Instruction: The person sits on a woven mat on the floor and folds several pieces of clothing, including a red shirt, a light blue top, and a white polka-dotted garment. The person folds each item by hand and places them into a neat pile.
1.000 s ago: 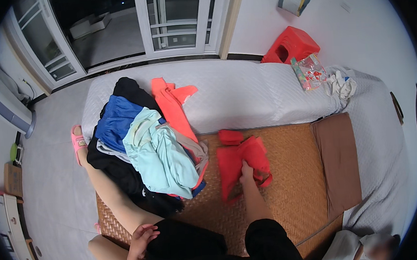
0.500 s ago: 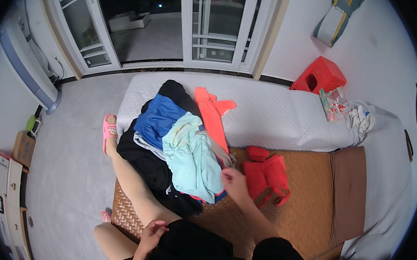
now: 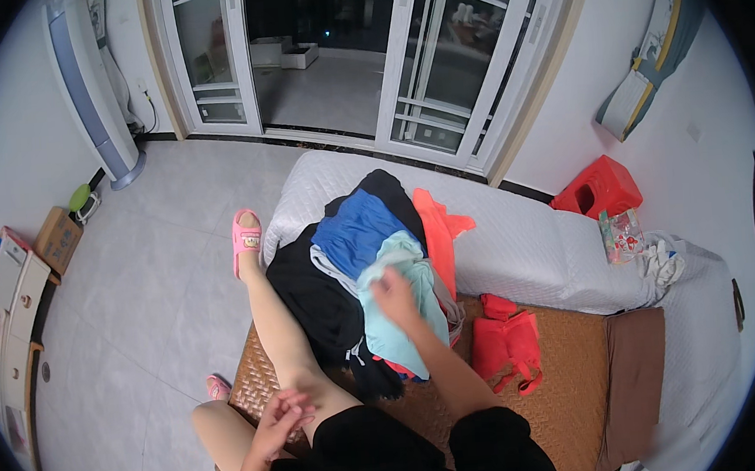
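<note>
A heap of clothes lies in front of me. On top is a mint-green garment (image 3: 413, 307), next to blue shorts (image 3: 360, 232) and black clothing (image 3: 311, 284). My right hand (image 3: 393, 296) is over the upper left part of the mint-green garment; its fingers are smeared by motion, so I cannot see whether they grip the cloth. My left hand (image 3: 284, 420) hovers by my thigh, holding nothing, its fingers loosely bent and apart. A coral-orange garment (image 3: 437, 231) sticks out at the far side of the heap. A red strappy garment (image 3: 508, 344) lies to the right on the woven mat.
The woven mat (image 3: 571, 371) and white quilted cover (image 3: 527, 242) bear the clothes. A brown cloth (image 3: 636, 366) lies at right. Beyond stand a red plastic stool (image 3: 610, 186), a clear printed bag (image 3: 624, 237) and crumpled white cloth (image 3: 662, 261). Sliding glass doors (image 3: 449, 73) are at the back.
My right hand has moved from the mint-green garment's right edge up and left over its upper part. My left hand's fingers have spread a little. The whole view has shifted, moving the scene rightward.
</note>
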`<state>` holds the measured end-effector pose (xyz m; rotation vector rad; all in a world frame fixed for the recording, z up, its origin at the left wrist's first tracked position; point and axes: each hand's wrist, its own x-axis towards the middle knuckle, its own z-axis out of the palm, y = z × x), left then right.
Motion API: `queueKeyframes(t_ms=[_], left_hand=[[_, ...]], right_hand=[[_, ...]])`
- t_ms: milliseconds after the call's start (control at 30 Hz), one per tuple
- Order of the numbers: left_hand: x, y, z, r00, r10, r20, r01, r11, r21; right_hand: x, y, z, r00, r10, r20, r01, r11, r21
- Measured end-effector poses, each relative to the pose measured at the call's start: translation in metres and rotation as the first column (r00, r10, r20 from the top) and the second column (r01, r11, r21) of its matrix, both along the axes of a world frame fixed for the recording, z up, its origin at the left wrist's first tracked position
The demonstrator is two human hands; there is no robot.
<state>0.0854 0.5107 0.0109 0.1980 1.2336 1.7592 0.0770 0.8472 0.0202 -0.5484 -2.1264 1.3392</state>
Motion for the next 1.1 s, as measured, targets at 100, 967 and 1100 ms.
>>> queueKeyframes(t_ms=[100,967,1100], left_hand=[[-0.017,0.018,0.027,0.956,0.014,0.292,-0.119,0.931,0.346],[-0.012,-0.114,-0.018,0.793,0.361,0.490,-0.493,0.853,0.170],[-0.021,-0.101,0.026,0.766,0.524,0.373,-0.570,0.821,0.016]], right_hand=[[0.042,-0.120,0.059,0.821,0.542,-0.179,-0.558,0.693,-0.457],[-0.081,0.006,-0.074,0.708,-0.238,0.664,0.094,0.965,0.246],[-0.069,0.061,-0.065,0.899,-0.343,0.274,0.281,0.929,0.242]])
